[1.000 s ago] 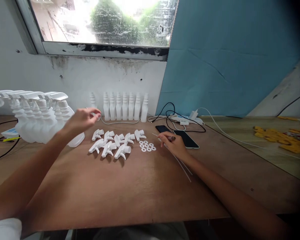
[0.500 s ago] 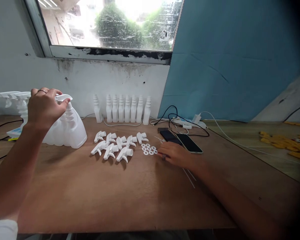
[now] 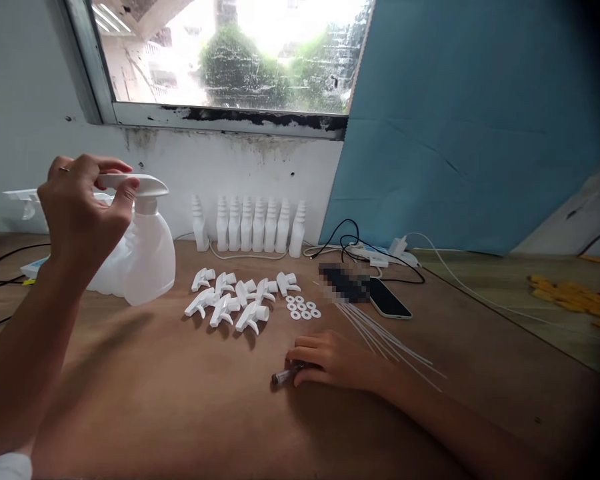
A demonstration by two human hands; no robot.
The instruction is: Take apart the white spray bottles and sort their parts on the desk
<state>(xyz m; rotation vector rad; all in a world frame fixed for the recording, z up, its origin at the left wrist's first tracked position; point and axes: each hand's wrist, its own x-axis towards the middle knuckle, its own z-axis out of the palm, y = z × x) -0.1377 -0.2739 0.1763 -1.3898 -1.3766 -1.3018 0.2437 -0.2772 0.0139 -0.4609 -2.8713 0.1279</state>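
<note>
At the left, my left hand (image 3: 87, 207) grips the white spray head of a translucent spray bottle (image 3: 153, 257), which is upright in front of other translucent bottles (image 3: 111, 273). My right hand (image 3: 320, 360) rests low over the table, fingers closed round a small dark and clear pen-like object (image 3: 283, 377). Several white trigger heads (image 3: 225, 309) lie mid-table, with several white washers (image 3: 300, 307) to their right. Thin white tubes (image 3: 380, 333) lie fanned out behind my right forearm.
Several slim white bottles (image 3: 259, 227) line the wall. A phone (image 3: 390, 298) lies beside a pixelated dark object (image 3: 343, 282). Black cables (image 3: 357, 240) and a power strip (image 3: 407, 257) are behind them. Yellow pieces (image 3: 570, 293) lie at the far right.
My left hand has pulled a bottle forward, apart from the others. My right hand has moved from beside the washers toward the near edge and now holds the pen-like object. The view has shifted slightly.
</note>
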